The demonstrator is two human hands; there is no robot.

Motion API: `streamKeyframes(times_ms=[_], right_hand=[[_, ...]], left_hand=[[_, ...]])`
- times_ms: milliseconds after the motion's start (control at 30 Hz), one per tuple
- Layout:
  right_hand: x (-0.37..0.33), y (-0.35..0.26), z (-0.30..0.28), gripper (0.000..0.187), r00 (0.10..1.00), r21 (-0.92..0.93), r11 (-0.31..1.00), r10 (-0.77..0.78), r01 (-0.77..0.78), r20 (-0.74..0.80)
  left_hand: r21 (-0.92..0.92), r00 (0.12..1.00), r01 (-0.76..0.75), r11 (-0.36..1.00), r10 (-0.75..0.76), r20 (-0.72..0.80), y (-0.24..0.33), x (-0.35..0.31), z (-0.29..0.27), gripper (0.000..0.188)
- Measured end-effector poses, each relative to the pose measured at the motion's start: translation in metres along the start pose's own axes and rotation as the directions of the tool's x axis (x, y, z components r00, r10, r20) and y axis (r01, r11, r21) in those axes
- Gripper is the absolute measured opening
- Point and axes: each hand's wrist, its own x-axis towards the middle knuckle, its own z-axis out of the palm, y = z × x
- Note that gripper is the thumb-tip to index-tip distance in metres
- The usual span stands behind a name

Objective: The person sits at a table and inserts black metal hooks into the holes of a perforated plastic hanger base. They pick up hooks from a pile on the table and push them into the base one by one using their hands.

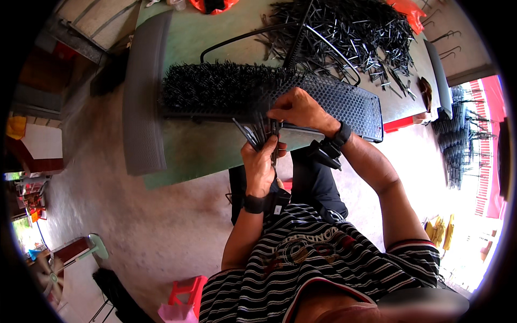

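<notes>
My left hand (pixel 261 164) is closed around a bunch of thin black rods (pixel 249 134), whose ends fan out above the fingers. Just above it, my right hand (pixel 301 110) has thumb and fingertips pinched together over the rods' upper ends. Dark blur around those fingertips hides what they grip. Both hands are at the near edge of a long perforated metal rack (pixel 350 105). Upright black rods (pixel 210 89) densely fill the rack's left part, while its right part shows bare holes.
A large pile of loose black rods (pixel 350 37) covers the far right of the green table (pixel 188 156). A black bent-bar frame (pixel 242 36) rises behind the rack. A grey ribbed sheet (pixel 145 102) drapes the left end. A red stool (pixel 188 290) stands lower left.
</notes>
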Motion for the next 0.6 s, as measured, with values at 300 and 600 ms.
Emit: streamKeyframes(times_ms=[300, 600], right_hand=[[-0.003, -0.003, -0.007, 0.015, 0.909, 0.477, 0.879, 0.218, -0.026, -0.354], [0.013, -0.001, 0.012, 0.015, 0.774, -0.020, 0.978, -0.179, 0.210, -0.608]], left_hand=[[-0.020, 1.000, -0.003, 1.000, 0.002, -0.022, -0.013, 0.007, -0.007, 0.018], [0.093, 0.992, 0.114, 0.989, -0.109, -0.055, -0.001, 0.004, -0.002, 0.017]])
